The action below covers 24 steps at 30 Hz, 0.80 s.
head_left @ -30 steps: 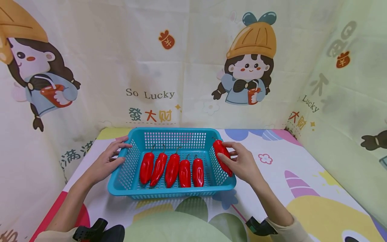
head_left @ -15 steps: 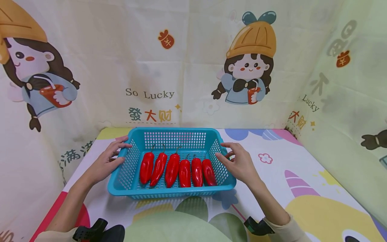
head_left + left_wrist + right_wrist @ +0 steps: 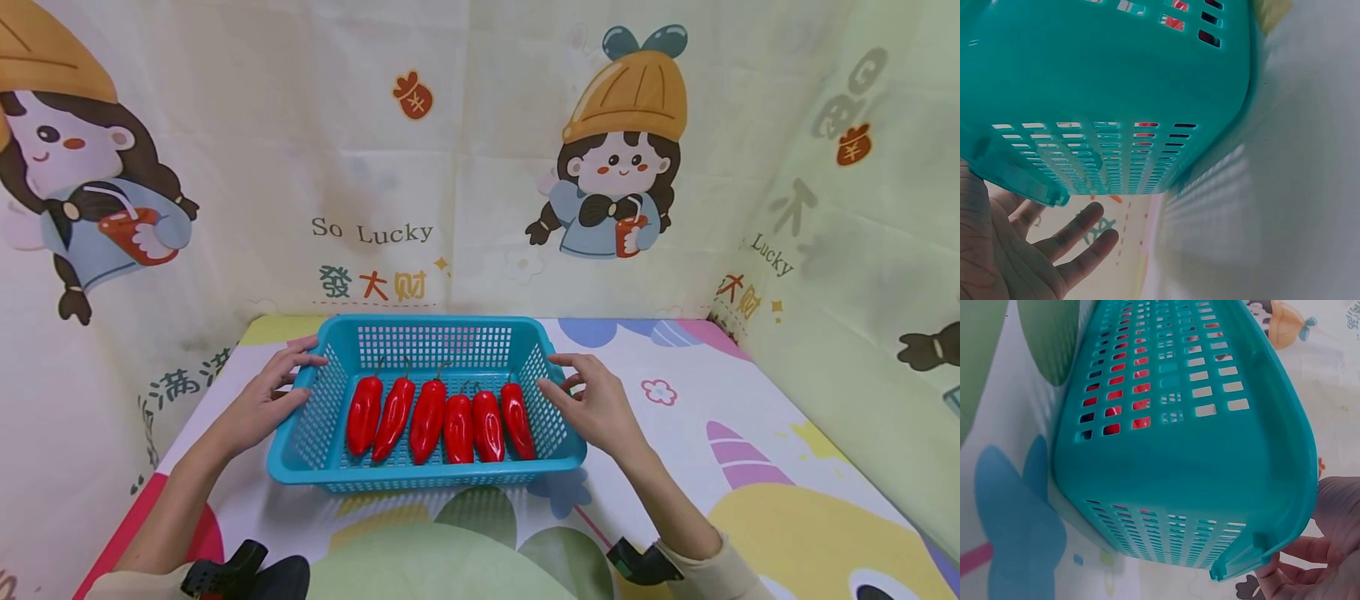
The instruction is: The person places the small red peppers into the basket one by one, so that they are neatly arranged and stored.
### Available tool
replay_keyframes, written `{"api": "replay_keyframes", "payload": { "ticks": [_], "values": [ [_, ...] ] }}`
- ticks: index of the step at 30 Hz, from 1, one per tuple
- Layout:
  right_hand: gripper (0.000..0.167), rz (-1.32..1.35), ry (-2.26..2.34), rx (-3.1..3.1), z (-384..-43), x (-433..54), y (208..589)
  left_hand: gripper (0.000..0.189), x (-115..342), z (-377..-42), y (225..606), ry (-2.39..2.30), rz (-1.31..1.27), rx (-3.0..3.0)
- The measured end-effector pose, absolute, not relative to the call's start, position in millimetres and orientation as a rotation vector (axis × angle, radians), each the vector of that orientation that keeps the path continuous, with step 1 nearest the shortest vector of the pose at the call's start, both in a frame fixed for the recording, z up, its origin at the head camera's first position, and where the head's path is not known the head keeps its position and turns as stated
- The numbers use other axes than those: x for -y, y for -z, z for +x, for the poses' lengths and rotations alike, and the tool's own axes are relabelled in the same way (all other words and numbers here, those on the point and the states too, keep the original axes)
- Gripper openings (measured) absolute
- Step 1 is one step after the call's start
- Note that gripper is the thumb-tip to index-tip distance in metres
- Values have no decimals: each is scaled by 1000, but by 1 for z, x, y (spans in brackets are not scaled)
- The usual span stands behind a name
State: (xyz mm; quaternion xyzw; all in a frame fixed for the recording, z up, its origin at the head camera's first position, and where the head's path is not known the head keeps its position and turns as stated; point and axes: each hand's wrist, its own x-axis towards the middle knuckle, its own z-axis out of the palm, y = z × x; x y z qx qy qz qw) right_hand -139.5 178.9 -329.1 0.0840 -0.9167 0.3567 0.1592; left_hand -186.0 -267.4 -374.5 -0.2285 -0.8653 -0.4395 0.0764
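A turquoise plastic basket [image 3: 420,475] with a mesh of small holes stands on the patterned cloth. Several shiny red chili peppers [image 3: 427,421] lie side by side in it, stems pointing to the far wall. At the left end, my left hand [image 3: 266,396] holds the rim, with thumb and index finger at the edge; two of its fingers [image 3: 1094,250] stick out straight below the handle lip. My right hand [image 3: 596,408] holds the right rim, thumb and index finger over the edge. In the right wrist view, its other fingers [image 3: 1304,550] curl beneath the lip.
A printed cloth [image 3: 660,467] covers the table. Light fabric walls [image 3: 480,167] with cartoon figures rise behind and on both sides. Black camera mounts [image 3: 645,562] sit on both wrists.
The pepper that my right hand held over the basket's right end is let go and lies rightmost in the row. My right hand stays at the rim; the left has not moved.
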Motion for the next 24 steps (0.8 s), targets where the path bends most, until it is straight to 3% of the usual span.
{"api": "replay_keyframes", "payload": {
  "ticks": [18, 24],
  "values": [
    [42, 219, -1037, 2555, -128, -200, 332, 60, 271, -181, 361, 1191, -735, 2705],
    [38, 231, -1018, 2531, -120, -214, 335, 60, 270, -166, 356, 1080, -741, 2666]
  ]
}}
